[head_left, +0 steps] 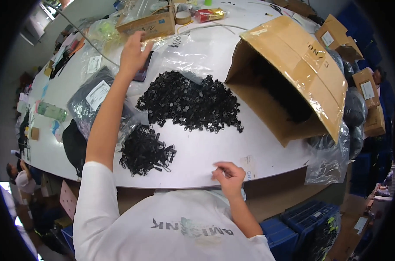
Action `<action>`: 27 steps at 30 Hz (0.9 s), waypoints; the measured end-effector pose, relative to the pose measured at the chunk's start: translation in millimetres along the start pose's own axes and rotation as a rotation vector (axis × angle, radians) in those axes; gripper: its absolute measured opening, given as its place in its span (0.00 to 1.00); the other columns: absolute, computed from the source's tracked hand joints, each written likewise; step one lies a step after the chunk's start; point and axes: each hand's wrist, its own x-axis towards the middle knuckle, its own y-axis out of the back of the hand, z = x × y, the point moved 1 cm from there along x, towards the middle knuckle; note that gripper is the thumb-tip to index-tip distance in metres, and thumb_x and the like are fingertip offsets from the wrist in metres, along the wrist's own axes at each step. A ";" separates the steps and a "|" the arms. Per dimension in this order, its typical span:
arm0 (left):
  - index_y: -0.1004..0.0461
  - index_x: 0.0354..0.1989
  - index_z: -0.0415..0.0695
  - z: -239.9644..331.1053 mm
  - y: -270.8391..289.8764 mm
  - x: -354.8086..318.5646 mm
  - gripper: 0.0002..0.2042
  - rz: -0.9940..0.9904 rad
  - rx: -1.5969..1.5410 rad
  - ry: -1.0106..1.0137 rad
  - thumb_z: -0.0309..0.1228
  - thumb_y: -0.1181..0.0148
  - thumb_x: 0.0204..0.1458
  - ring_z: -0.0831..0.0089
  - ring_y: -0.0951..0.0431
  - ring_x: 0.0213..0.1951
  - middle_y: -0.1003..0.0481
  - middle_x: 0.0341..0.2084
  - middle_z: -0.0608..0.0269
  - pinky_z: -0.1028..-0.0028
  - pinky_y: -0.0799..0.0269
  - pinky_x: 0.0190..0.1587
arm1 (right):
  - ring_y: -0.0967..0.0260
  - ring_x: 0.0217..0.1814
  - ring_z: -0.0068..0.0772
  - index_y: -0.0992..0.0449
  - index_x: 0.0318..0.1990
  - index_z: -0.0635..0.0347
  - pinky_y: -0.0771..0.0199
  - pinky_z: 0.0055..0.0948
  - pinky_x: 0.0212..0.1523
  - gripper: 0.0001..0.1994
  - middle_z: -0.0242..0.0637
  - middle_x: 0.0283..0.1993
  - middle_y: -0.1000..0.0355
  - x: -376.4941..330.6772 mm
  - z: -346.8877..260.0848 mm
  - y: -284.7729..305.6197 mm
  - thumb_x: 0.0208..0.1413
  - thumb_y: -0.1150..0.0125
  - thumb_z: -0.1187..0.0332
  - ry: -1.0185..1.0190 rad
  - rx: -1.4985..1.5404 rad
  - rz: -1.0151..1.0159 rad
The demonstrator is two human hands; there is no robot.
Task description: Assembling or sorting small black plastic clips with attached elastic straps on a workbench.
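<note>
My left hand (134, 55) is stretched toward the far side of the table, thumb apart from the fingers, with nothing visible in it. It is beside a dark phone-like slab (143, 69) and a clear plastic bag (186, 54). My right hand (230, 177) hovers by the near table edge, its fingers curled toward the thumb; whatever they may hold is too small to make out. Between the hands lies a wide heap of small black parts (188, 102), partly under the bag's edge. A smaller pile of black looped pieces (144, 151) sits nearer to me.
A large open carton (293, 61) lies tipped on its side at the right, dark inside. Left stands a plastic-wrapped dark package (95, 93) with a label. At the back are a small cardboard box (149, 28), a tape roll (183, 17) and a red-yellow packet (209, 15).
</note>
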 end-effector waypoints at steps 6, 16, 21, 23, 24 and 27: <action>0.31 0.32 0.43 152.8 15.2 -120.0 0.14 -0.567 0.178 -0.177 0.41 0.40 0.48 0.57 0.23 0.25 0.26 0.21 0.57 0.61 0.28 0.27 | 0.26 0.33 0.28 0.29 0.46 0.73 0.27 0.24 0.39 0.14 0.42 0.30 0.24 -4.9 -7.7 4.1 0.51 0.44 0.84 0.045 0.085 0.052; 0.33 0.36 0.43 136.8 -30.0 -219.0 0.14 -0.617 0.189 0.191 0.40 0.41 0.50 0.54 0.23 0.27 0.25 0.22 0.53 0.58 0.29 0.29 | 0.38 0.21 0.22 0.27 0.29 0.66 0.37 0.25 0.25 0.08 0.35 0.21 0.30 -20.5 -9.8 43.7 0.58 0.52 0.76 0.130 -0.330 -0.183; 0.33 0.34 0.43 131.6 -36.1 -218.8 0.11 -0.631 0.152 0.291 0.37 0.42 0.51 0.53 0.23 0.27 0.25 0.21 0.53 0.58 0.29 0.29 | 0.44 0.21 0.18 0.28 0.37 0.65 0.42 0.24 0.24 0.08 0.35 0.19 0.37 -9.1 -11.9 32.5 0.57 0.56 0.75 0.062 -0.216 -0.091; 0.33 0.33 0.42 121.1 -35.1 -224.2 0.10 -0.589 0.067 0.271 0.35 0.42 0.51 0.53 0.23 0.27 0.25 0.21 0.54 0.58 0.30 0.30 | 0.45 0.21 0.18 0.28 0.38 0.64 0.43 0.24 0.23 0.09 0.35 0.19 0.39 -1.0 -16.9 24.8 0.57 0.56 0.75 0.052 -0.321 -0.162; 0.33 0.33 0.42 123.4 -29.5 -221.4 0.10 -0.587 0.067 0.274 0.35 0.42 0.51 0.53 0.23 0.27 0.25 0.21 0.54 0.58 0.30 0.30 | 0.46 0.21 0.18 0.28 0.39 0.63 0.44 0.23 0.23 0.09 0.35 0.18 0.40 0.5 -19.4 22.0 0.57 0.57 0.75 0.036 -0.422 -0.216; 0.33 0.32 0.41 130.0 -9.7 -212.6 0.09 -0.583 -0.094 0.279 0.31 0.41 0.50 0.53 0.23 0.26 0.25 0.20 0.53 0.60 0.30 0.29 | 0.39 0.19 0.33 0.30 0.37 0.62 0.40 0.31 0.24 0.06 0.41 0.18 0.38 16.5 -13.3 11.4 0.57 0.53 0.72 0.024 -0.517 -0.302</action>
